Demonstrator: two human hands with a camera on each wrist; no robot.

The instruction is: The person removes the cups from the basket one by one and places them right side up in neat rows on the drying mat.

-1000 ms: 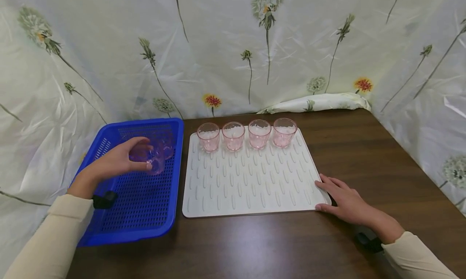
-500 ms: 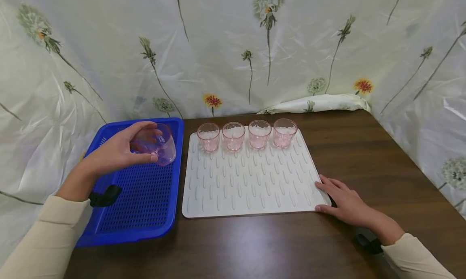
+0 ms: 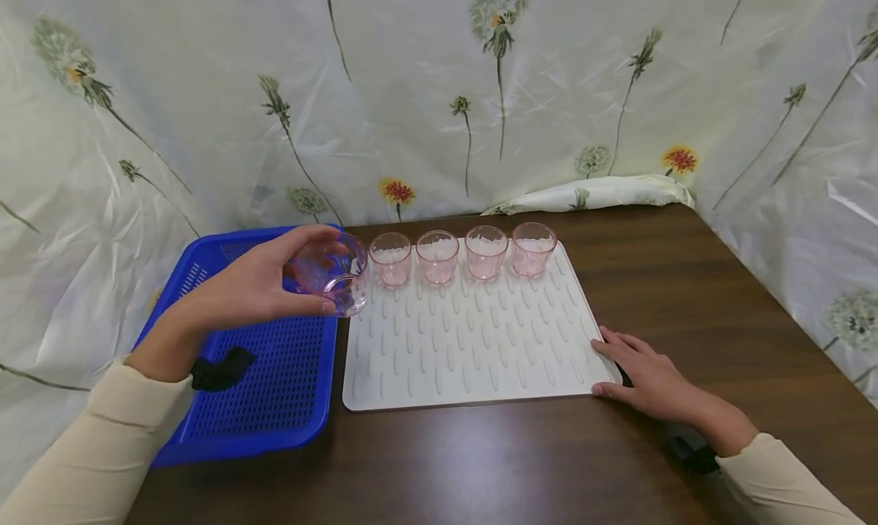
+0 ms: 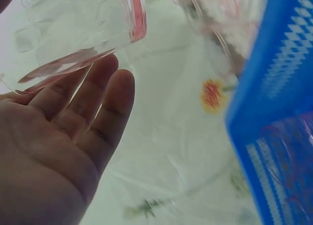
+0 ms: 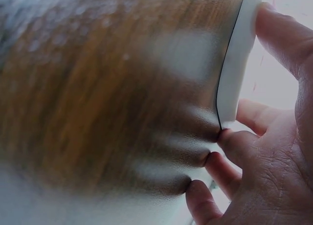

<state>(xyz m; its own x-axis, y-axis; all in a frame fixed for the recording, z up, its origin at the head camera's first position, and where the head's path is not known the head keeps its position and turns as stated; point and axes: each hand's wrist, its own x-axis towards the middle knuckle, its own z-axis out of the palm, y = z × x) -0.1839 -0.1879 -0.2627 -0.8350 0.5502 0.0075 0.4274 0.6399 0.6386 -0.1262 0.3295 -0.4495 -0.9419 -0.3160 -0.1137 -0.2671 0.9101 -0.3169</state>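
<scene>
Sleeves: cream pair, the left one (image 3: 96, 426) and the right one (image 3: 789, 479), closest to the camera, with a black strap (image 3: 222, 369) showing at the left wrist.
Counter: dark wood-grain top (image 3: 473, 464), pretty shiny along the front.
Right-hand grip: the right-hand grip (image 3: 648, 380) was released, nothing in it, just parked at the near right corner of the mat with thumb and fingertips against the edge.
Left-hand grip: the left-hand grip (image 3: 257, 285) was grasping a pink-tinted glass tumbler (image 3: 350, 281), thumb on the near side and fingers around the far side.
Where that tumbler was: up in the air and tilted, around the basket's right rim, near the mat's far left corner. Couldn't really tell how high.
Basket: blue plastic mesh basket (image 3: 328, 380) sat on the left, under that arm. The left wrist view caught some blurry pink glassware (image 4: 293, 161) at it.
Mat: white ridged drying mat (image 3: 473, 342) lay flat just right of the basket.
Row on the mat: four matching tumblers (image 3: 437, 262) stood upright, side by side along the far edge.
Backdrop: shiny pale sheet (image 3: 411, 113) with dandelions and red-yellow flowers, hanging behind everything.
</scene>
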